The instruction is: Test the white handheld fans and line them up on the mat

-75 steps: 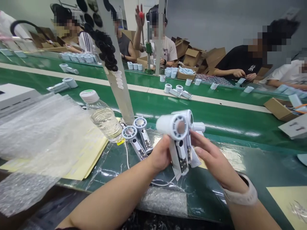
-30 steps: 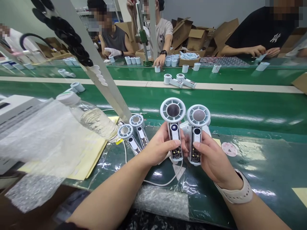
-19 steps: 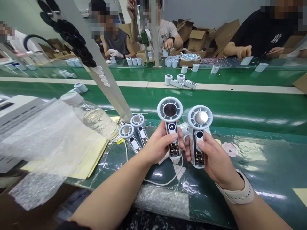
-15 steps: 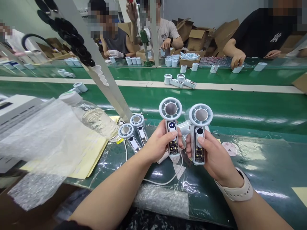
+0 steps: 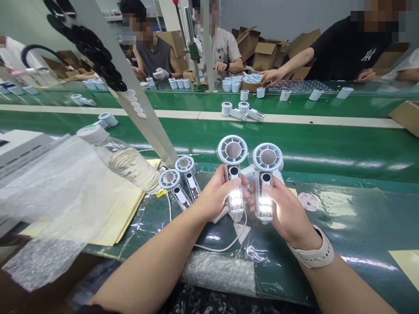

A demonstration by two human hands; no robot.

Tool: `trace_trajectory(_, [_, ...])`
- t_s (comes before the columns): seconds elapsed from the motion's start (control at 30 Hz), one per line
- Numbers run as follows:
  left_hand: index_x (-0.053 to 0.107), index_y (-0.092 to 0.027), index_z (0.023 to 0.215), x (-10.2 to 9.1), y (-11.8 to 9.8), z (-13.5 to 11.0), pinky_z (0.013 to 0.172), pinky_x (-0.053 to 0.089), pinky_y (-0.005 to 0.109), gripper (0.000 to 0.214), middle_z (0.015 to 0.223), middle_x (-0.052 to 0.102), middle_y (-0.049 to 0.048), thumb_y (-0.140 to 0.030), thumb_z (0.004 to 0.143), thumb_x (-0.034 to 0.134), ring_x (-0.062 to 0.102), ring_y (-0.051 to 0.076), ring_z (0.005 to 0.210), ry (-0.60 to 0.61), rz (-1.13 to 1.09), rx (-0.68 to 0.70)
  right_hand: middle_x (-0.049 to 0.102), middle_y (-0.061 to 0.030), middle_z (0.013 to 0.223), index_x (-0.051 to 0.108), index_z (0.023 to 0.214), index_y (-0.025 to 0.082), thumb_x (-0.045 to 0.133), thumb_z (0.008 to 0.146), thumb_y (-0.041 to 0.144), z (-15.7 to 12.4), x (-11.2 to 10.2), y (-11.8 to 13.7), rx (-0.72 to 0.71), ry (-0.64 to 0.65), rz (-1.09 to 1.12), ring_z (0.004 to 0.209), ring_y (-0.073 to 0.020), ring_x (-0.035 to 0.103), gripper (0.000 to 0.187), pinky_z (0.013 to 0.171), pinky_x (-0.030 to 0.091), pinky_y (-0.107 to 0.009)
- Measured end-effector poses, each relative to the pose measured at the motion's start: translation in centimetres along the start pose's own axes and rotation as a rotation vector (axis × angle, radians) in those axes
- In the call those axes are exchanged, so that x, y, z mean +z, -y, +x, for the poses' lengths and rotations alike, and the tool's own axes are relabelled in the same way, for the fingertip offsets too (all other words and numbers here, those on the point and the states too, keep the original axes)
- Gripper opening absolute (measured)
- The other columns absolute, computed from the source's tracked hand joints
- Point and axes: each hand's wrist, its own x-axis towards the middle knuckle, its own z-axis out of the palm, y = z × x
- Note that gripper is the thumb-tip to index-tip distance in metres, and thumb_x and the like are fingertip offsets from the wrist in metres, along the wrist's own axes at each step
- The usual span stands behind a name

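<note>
My left hand (image 5: 214, 196) grips the handle of a white hand-held fan (image 5: 233, 158), held upright with its round head up. Beside it my right hand (image 5: 288, 213) grips a second white fan (image 5: 266, 163) the same way. A bright white light glows on the lower handle of each fan. A white cable (image 5: 225, 244) runs over the work surface below the left fan. Two more fans (image 5: 179, 181) lie flat on the plastic-covered surface just left of my left hand.
A water bottle (image 5: 122, 159) lies tilted on bubble wrap (image 5: 49, 192) and yellow sheets at left. A slanted metal rail (image 5: 131, 83) crosses the green conveyor belt (image 5: 310, 148). Several fans and white parts sit on the belt. Other people work at the far side among cardboard boxes.
Both fans were turned from sideways to upright and facing me. Their handles, dark with small displays half a second ago, now glow bright white. Across the belt a person's arm has reached left.
</note>
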Motion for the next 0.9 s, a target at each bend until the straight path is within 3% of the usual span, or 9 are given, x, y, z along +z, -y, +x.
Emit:
trace_trajectory(0.17, [0.051, -0.019, 0.101, 0.1, -0.2, 0.0, 0.063, 0.053, 0.040, 0.031, 0.076, 0.068, 0.0053, -0.037, 0.083, 0.070, 0.067, 0.023, 0.066, -0.081, 0.046, 0.028, 0.061, -0.0015, 0.075, 0.061, 0.089, 0.023, 0.061, 0.087, 0.040, 0.1, -0.1, 0.0, -0.008, -0.017, -0.024, 0.062, -0.0176, 0.057, 0.017, 0.058, 0.049, -0.034])
trace_trajectory(0.3, [0.054, -0.018, 0.098, -0.2, -0.5, 0.2, 0.063, 0.053, 0.036, 0.046, 0.081, 0.067, 0.0047, -0.040, 0.070, 0.084, 0.065, 0.020, 0.067, -0.063, -0.027, 0.057, 0.061, -0.0014, 0.072, 0.060, 0.090, 0.024, 0.060, 0.087, 0.043, 0.1, -0.4, -0.1, 0.016, 0.004, -0.033, 0.059, -0.0177, 0.056, 0.019, 0.053, 0.048, -0.033])
trace_trajectory(0.43, [0.059, -0.017, 0.082, -0.5, -0.3, 0.3, 0.062, 0.053, 0.035, 0.061, 0.081, 0.065, 0.0067, -0.075, 0.067, 0.070, 0.064, 0.020, 0.070, 0.027, -0.191, -0.057, 0.064, -0.0015, 0.081, 0.058, 0.112, 0.028, 0.058, 0.089, 0.045, 0.0, 0.3, -0.7, -0.005, 0.023, -0.003, 0.055, -0.0169, 0.055, 0.029, 0.048, 0.047, -0.032])
trace_trajectory(0.53, [0.058, -0.018, 0.076, -0.7, 0.1, 0.3, 0.050, 0.051, 0.031, 0.070, 0.066, 0.058, 0.0012, -0.087, 0.060, 0.063, 0.058, 0.015, 0.054, 0.190, -0.288, -0.167, 0.068, -0.0053, 0.103, 0.045, 0.138, 0.032, 0.053, 0.093, 0.049, -0.1, 0.9, -1.2, -0.118, 0.057, -0.100, 0.080, -0.0230, 0.066, 0.049, 0.064, 0.055, -0.037])
trace_trajectory(0.6, [0.059, -0.019, 0.074, -0.8, 0.0, 0.2, 0.050, 0.050, 0.029, 0.068, 0.063, 0.057, 0.0000, -0.085, 0.058, 0.066, 0.057, 0.014, 0.053, 0.173, -0.300, -0.155, 0.066, -0.0074, 0.119, 0.045, 0.143, 0.031, 0.049, 0.096, 0.051, -0.1, 0.9, -1.3, -0.230, 0.041, -0.274, 0.108, -0.0274, 0.064, 0.052, 0.086, 0.054, -0.042])
trace_trajectory(0.67, [0.060, -0.018, 0.072, -1.0, -0.3, 0.2, 0.058, 0.054, 0.031, 0.067, 0.068, 0.061, 0.0022, -0.083, 0.058, 0.068, 0.063, 0.018, 0.064, 0.117, -0.309, -0.093, 0.067, -0.0081, 0.119, 0.053, 0.139, 0.030, 0.045, 0.099, 0.050, -0.1, 0.5, -1.4, -0.322, -0.049, -0.491, 0.118, -0.0305, 0.059, 0.046, 0.098, 0.048, -0.047])
trace_trajectory(0.77, [0.060, -0.019, 0.071, -1.3, -1.2, 0.2, 0.073, 0.057, 0.039, 0.065, 0.076, 0.065, 0.0047, -0.081, 0.057, 0.071, 0.069, 0.027, 0.086, 0.058, -0.331, 0.007, 0.069, -0.0099, 0.102, 0.069, 0.117, 0.028, 0.051, 0.097, 0.040, 0.1, 0.0, -1.8, -0.472, -0.209, -0.825, 0.107, -0.0340, 0.061, 0.030, 0.096, 0.045, -0.056])
trace_trajectory(0.83, [0.062, -0.020, 0.076, -1.4, -1.7, 0.1, 0.078, 0.057, 0.043, 0.064, 0.080, 0.068, 0.0059, -0.079, 0.057, 0.074, 0.069, 0.031, 0.096, 0.024, -0.356, 0.042, 0.066, -0.0132, 0.109, 0.074, 0.102, 0.025, 0.059, 0.089, 0.025, 0.4, 0.2, -2.4, -0.595, -0.183, -1.033, 0.113, -0.0373, 0.056, 0.019, 0.100, 0.043, -0.061])
trace_trajectory(0.9, [0.063, -0.021, 0.082, -1.3, -2.1, 0.1, 0.080, 0.057, 0.045, 0.064, 0.087, 0.071, 0.0074, -0.079, 0.057, 0.074, 0.068, 0.033, 0.102, 0.010, -0.392, 0.048, 0.060, -0.0158, 0.125, 0.075, 0.088, 0.022, 0.060, 0.082, 0.011, 0.7, 0.7, -3.1, -0.677, -0.062, -1.192, 0.129, -0.0404, 0.044, 0.019, 0.107, 0.036, -0.064])
